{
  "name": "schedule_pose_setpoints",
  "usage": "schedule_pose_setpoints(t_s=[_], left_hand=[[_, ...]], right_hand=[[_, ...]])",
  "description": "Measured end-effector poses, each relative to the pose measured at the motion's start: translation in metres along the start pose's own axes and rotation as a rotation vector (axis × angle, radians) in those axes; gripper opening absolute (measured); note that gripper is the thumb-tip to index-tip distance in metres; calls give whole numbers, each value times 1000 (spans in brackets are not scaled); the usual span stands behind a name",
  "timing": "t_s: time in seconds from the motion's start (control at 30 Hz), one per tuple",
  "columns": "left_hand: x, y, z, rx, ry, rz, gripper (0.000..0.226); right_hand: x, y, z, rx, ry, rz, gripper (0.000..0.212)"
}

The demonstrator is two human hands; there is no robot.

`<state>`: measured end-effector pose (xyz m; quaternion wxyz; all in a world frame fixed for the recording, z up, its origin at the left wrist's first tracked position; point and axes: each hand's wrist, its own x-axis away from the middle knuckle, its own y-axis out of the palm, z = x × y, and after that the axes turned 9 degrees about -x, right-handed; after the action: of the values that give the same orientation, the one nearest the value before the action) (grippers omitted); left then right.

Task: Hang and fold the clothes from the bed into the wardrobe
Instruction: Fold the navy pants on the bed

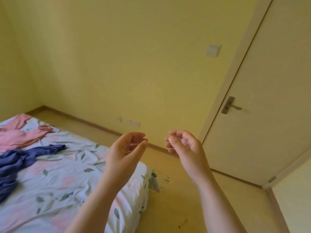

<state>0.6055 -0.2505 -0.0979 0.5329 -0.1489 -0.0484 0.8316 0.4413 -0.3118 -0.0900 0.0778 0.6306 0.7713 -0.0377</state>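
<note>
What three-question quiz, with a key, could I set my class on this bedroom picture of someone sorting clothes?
1. True or false: the crumpled dark blue garment lies in a laundry basket.
2. Multiple choice: the crumpled pink garment rests on: A) the white floral-printed bed sheet; B) a chair; C) a suitcase.
3. Short answer: what do the raised left hand and right hand hold?

Key: 1 false, it lies on the sheet; 2 A; 3 nothing visible, as the fingers of both are loosely curled in the air.
</note>
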Motion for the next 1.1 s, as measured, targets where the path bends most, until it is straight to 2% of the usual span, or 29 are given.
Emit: schedule_pose_setpoints(t_s=[0.23,0.47,0.6,0.83,1.1], left_hand=[[-75,1,-27,-56,-52,98,14],[-168,17,-38,-36,-54,98,15],[-219,38,-44,-60,-68,72,13],[-299,99,-58,-97,-92,43,13],[-399,215,-63,-90,-131,54,13]], right_hand=[[-86,21,22,21,28,-86,12],[-176,26,36,50,26,-123,10],[-225,12,49,56,33,-79,10],[-311,-30,77,52,66,-47,11],[-443,-116,104,54,100,-78,11]])
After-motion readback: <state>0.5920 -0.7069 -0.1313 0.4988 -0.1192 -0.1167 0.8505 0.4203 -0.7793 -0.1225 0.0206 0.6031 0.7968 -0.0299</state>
